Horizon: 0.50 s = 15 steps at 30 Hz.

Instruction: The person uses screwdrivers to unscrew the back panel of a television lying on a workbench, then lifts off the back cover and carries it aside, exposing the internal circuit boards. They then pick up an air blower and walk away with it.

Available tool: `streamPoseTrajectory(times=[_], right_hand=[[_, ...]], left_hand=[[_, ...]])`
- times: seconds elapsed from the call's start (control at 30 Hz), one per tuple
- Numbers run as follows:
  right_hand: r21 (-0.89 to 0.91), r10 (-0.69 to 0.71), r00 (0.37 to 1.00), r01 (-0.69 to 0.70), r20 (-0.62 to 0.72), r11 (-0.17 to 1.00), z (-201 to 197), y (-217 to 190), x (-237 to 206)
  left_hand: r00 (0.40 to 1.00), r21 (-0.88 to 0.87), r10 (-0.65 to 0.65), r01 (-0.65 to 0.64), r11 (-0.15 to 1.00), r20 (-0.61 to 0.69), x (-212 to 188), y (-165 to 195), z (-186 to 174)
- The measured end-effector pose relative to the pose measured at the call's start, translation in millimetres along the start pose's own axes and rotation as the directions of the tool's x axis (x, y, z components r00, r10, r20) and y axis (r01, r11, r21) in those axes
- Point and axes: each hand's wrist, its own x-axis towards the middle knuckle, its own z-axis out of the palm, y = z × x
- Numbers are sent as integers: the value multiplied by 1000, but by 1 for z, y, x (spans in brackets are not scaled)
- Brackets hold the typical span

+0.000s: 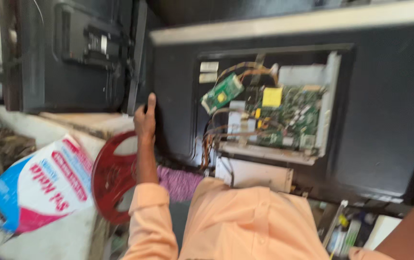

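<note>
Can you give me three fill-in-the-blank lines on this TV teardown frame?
1. The left hand grips the ____ edge of the opened television.
2. The sticker on the main circuit board is ____.
3. The round wheel-like thing under the left forearm is ____.

Missing words: left; yellow; red

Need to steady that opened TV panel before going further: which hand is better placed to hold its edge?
Left. The left hand is already on the side edge of the opened TV back panel, thumb up, beside the exposed circuit boards. The right hand is mostly out of view; only its forearm shows at the lower corner.
</note>
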Motion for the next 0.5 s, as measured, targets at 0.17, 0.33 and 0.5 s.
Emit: streamPoseTrajectory(times=[0.17, 0.33, 0.5], right_hand=[[-16, -72, 997, 72, -1, 997, 59, -34, 106], [-38, -20, 998, 17, -59, 999, 123, -85, 207], [-6, -72, 997, 72, -21, 997, 156, -147, 265]], left_hand=[[999, -24, -39, 38, 999, -37, 50, 55, 23], [991, -43, -29, 23, 999, -134, 109, 140, 43], [994, -113, -64, 54, 992, -87, 148, 206, 46]])
